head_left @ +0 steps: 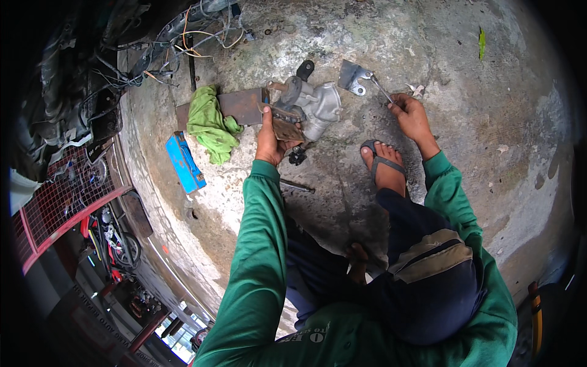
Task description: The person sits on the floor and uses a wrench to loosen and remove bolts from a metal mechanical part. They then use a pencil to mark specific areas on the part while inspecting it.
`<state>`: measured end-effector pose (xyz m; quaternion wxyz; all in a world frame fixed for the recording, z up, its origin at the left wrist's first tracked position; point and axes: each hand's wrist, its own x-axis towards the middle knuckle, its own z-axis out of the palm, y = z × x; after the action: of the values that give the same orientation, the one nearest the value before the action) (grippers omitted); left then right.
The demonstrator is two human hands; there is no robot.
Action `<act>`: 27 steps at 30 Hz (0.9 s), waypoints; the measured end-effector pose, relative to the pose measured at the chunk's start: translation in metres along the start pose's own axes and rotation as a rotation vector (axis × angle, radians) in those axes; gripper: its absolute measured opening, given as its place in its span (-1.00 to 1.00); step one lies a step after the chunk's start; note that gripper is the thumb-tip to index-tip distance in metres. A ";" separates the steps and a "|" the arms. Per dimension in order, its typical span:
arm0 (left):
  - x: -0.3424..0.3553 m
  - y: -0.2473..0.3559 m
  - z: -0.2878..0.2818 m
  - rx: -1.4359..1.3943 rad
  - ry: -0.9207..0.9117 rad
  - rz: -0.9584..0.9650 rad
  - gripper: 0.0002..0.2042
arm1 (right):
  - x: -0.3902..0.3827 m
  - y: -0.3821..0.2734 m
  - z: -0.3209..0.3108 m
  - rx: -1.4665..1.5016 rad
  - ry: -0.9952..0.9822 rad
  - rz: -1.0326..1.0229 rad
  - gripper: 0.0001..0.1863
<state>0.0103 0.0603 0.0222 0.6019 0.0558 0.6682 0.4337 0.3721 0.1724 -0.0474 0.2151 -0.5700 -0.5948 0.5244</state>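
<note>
My left hand [269, 136] is closed on a rusty bracket [286, 129], thumb upright along its left side, against a grey cast-metal housing [320, 109] with a black tab [305, 68] at its top. My right hand [411, 115] is closed round a metal wrench [383, 90] angled up-left, its head at a flat metal plate [350, 76] with a hole, lying on the concrete. A green rag [209, 131] is draped over a rusty steel bar [241, 104] beside the housing. A small black part [298, 156] lies below my left hand.
A blue case [184, 164] and a metal rod [298, 186] lie on the concrete floor [489, 134]. Vehicle parts with loose wires [131, 76] fill the upper left, with a red mesh grille [61, 196] and a motorcycle [119, 244] below. My sandaled foot [386, 177] is under my right hand.
</note>
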 end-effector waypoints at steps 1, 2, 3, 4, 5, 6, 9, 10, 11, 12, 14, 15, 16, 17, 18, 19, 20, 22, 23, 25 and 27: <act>0.000 0.000 0.000 -0.002 -0.003 0.002 -0.20 | 0.000 0.000 0.000 0.000 0.002 -0.006 -0.65; 0.000 0.000 0.000 -0.004 -0.007 0.003 -0.20 | -0.001 0.000 0.001 -0.002 0.004 -0.004 -0.65; 0.000 0.000 0.000 -0.002 -0.005 0.002 -0.20 | -0.002 -0.001 0.001 -0.005 0.007 -0.003 -0.66; -0.001 0.001 0.000 -0.001 -0.004 0.000 -0.20 | -0.003 -0.003 0.001 -0.008 0.010 -0.001 -0.66; -0.001 0.001 0.001 0.001 -0.002 -0.002 -0.20 | -0.002 0.000 0.003 0.006 0.006 -0.006 -0.66; 0.000 0.000 0.000 -0.006 -0.003 -0.004 -0.20 | -0.001 0.002 0.004 0.020 0.003 -0.013 -0.66; 0.002 -0.002 -0.001 -0.016 0.000 -0.004 -0.20 | -0.001 0.005 0.004 0.004 0.017 -0.018 -0.67; 0.001 -0.003 0.000 -0.014 0.005 -0.001 -0.20 | -0.002 0.003 0.004 -0.010 0.024 -0.017 -0.67; 0.001 -0.004 0.000 -0.011 0.010 0.001 -0.20 | -0.002 0.000 0.003 -0.026 0.021 -0.019 -0.67; 0.001 -0.004 0.000 -0.007 0.009 -0.001 -0.19 | -0.002 -0.001 0.002 -0.041 0.018 -0.024 -0.67; 0.001 -0.004 -0.001 0.001 0.007 -0.006 -0.19 | -0.001 -0.004 0.001 -0.060 0.012 -0.028 -0.67; 0.001 -0.003 -0.001 0.000 0.000 -0.009 -0.19 | -0.001 -0.007 0.000 -0.064 0.009 -0.028 -0.67; 0.000 -0.002 0.000 -0.001 -0.006 -0.012 -0.18 | -0.002 -0.009 -0.001 -0.070 0.007 -0.028 -0.67; 0.000 -0.002 0.000 -0.002 -0.013 -0.014 -0.18 | -0.002 -0.011 -0.002 -0.082 0.001 -0.021 -0.67; -0.001 -0.001 0.000 -0.002 -0.015 -0.018 -0.18 | -0.003 -0.012 -0.001 -0.093 -0.006 -0.014 -0.68; -0.002 -0.001 0.000 -0.002 -0.016 -0.022 -0.19 | -0.004 -0.013 -0.001 -0.104 -0.014 -0.007 -0.68; -0.003 0.000 0.000 -0.004 -0.017 -0.026 -0.19 | -0.005 -0.014 0.001 -0.089 0.006 -0.039 -0.68; -0.005 0.004 0.006 -0.057 -0.024 -0.068 -0.25 | -0.004 -0.006 0.001 -0.064 0.060 -0.108 -0.68; -0.006 0.005 0.009 -0.085 -0.028 -0.088 -0.28 | -0.005 -0.002 0.000 -0.045 0.053 -0.089 -0.69; -0.010 0.008 0.013 -0.004 -0.009 -0.037 -0.36 | -0.002 -0.003 -0.002 -0.007 0.027 -0.075 -0.70; -0.013 0.012 0.023 0.100 0.021 0.022 -0.39 | -0.001 -0.004 -0.008 -0.006 0.039 -0.066 -0.71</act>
<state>0.0279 0.0711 0.0422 0.5864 0.0886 0.6948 0.4069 0.3772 0.1758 -0.0407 0.2421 -0.5608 -0.6106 0.5040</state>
